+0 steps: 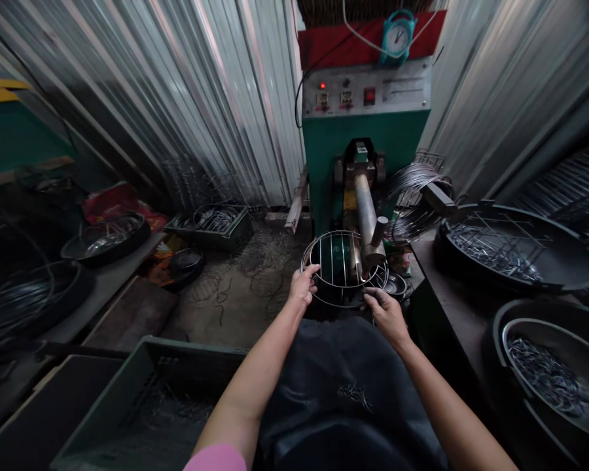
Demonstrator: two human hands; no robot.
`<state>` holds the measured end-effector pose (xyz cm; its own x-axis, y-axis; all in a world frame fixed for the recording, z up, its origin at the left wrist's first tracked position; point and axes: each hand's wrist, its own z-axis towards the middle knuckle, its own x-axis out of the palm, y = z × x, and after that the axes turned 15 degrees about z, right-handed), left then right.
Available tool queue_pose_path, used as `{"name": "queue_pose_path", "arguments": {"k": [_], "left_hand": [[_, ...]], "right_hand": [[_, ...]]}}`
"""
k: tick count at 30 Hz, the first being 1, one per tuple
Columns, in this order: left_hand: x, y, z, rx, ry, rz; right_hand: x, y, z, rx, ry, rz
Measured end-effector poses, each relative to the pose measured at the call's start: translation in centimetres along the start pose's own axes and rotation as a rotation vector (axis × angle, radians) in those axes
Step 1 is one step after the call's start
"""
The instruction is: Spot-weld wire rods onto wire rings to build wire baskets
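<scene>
A round wire rack (342, 286) with parallel bars sits at the electrodes of a green welding machine (319, 147). My left hand (303, 286) is closed on the rack's left rim, thumb on top. At the near right rim, the fingers of my right hand (385, 314) are pinched together; what lies between them is too small to make out. Just beyond those fingertips, a small bright glow shows under the thick metal arm (366, 203). Several small wire pieces (354, 394) lie on the dark apron (319, 366) over my lap.
Black pans (576, 261) of bent wire pieces stand on the right bench, beside a wire coil (417, 183). A green crate (152, 350) is at lower left. Another crate (230, 239) and loose wire rings (265, 281) lie on the floor. A dial clock (397, 36) hangs above.
</scene>
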<state>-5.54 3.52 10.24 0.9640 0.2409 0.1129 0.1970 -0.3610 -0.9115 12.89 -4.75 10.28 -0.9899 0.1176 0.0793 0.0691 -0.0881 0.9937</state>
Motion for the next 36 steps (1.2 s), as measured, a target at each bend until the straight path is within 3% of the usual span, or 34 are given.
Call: {"name": "queue_pose_path", "arguments": {"k": [21, 25, 29, 32, 34, 36], "left_hand": [[0.6, 0.1, -0.5, -0.063, -0.079, -0.007], [-0.4, 0.2, -0.6, -0.091, -0.037, -0.005], [-4.3, 1.9, -1.0, -0.204, 0.161, 0.030], [-8.2, 5.6, -1.1, -0.284, 0.325, -0.038], [-10.5, 8.5, -1.0, -0.364, 0.280, -0.094], [-12.0, 11.1, -1.0, -0.346, 0.172, -0.196]], "right_hand": [[0.0, 0.1, 1.3, -0.004, -0.003, -0.079], [-0.7, -0.3, -0.5, -0.064, -0.020, -0.165], [-5.0, -2.7, -7.8, -0.115, 0.046, -0.352], [-9.8, -4.5, -15.1, 0.108, 0.171, -0.460], [-13.2, -4.4, -18.7, 0.246, 0.077, -0.495], [-16.8, -3.1, -20.6, 0.306, -0.130, -0.517]]}}
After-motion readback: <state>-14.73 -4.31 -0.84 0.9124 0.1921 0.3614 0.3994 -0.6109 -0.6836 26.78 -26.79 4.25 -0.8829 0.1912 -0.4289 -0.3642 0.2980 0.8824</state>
